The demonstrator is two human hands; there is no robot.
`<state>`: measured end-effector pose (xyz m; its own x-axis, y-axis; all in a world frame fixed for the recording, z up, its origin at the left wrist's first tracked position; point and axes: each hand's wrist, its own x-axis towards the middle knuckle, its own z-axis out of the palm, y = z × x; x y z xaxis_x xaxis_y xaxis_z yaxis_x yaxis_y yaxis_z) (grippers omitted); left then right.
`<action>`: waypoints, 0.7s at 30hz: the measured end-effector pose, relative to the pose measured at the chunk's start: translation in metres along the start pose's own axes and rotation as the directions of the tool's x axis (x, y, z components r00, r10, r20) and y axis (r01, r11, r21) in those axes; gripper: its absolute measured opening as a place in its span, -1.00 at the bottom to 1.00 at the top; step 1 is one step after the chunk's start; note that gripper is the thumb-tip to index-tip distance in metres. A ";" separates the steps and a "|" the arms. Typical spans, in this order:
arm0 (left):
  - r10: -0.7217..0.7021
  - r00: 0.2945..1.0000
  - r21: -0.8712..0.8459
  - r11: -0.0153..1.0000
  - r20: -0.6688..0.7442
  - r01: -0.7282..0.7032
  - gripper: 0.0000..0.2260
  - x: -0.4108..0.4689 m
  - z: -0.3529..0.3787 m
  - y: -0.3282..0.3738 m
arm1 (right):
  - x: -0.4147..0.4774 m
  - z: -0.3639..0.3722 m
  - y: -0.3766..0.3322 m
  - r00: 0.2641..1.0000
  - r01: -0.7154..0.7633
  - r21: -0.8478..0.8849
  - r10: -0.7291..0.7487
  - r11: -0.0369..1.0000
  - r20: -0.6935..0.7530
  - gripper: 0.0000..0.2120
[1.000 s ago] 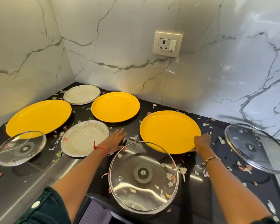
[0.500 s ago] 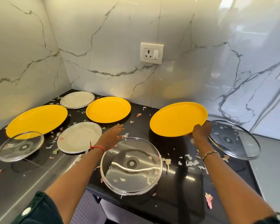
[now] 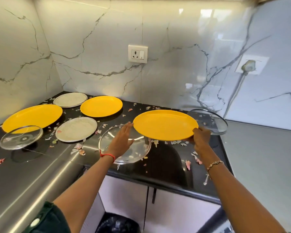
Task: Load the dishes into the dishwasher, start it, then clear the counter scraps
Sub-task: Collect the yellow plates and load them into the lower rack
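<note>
One yellow plate [image 3: 165,125] — now off the counter [image 3: 166,160] — in right hand [image 3: 201,137]

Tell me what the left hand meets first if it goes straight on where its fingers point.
Most likely the left rim of the yellow plate that the right hand grips by its right edge: the straight fingers of the left hand point at it. Depth is unclear, so it might slip under.

Bright under-cabinet light from above; glare on marble wall [image 3: 183,36] and counter [image 3: 166,167]; wide-angle bowing, right edge blurred.
</note>
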<state>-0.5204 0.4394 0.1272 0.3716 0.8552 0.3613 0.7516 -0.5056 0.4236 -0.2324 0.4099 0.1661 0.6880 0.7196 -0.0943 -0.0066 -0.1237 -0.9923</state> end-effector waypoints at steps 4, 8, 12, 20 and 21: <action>-0.016 0.994 -0.180 0.984 -0.109 -0.004 -0.35 -0.051 -0.003 0.036 | -0.047 -0.054 0.016 0.998 0.003 0.032 -0.005 0.999 0.062 -0.80; 0.009 0.998 -0.348 0.937 -0.061 -0.030 -0.67 -0.112 -0.001 0.070 | -0.104 -0.115 0.026 0.995 -0.014 0.105 0.004 0.994 0.097 -0.89; -0.046 0.996 -0.588 0.805 0.080 0.084 -0.87 -0.168 -0.002 0.100 | -0.148 -0.171 0.030 0.988 -0.083 0.175 0.058 0.981 0.145 -0.95; 0.048 0.951 -0.675 0.715 0.306 0.182 -0.82 -0.228 0.006 0.145 | -0.207 -0.274 0.057 0.954 -0.202 -0.081 0.215 0.976 0.211 -0.66; 0.049 0.938 -0.692 0.689 0.343 0.217 -0.80 -0.233 0.010 0.149 | -0.211 -0.285 0.063 0.953 -0.209 -0.123 0.230 0.970 0.196 -0.63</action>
<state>-0.4897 0.1656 0.0982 0.5728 0.8163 0.0747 0.2216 -0.2419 0.9447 -0.1711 0.0552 0.1469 0.5120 0.7916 -0.3335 -0.0607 -0.3540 -0.9333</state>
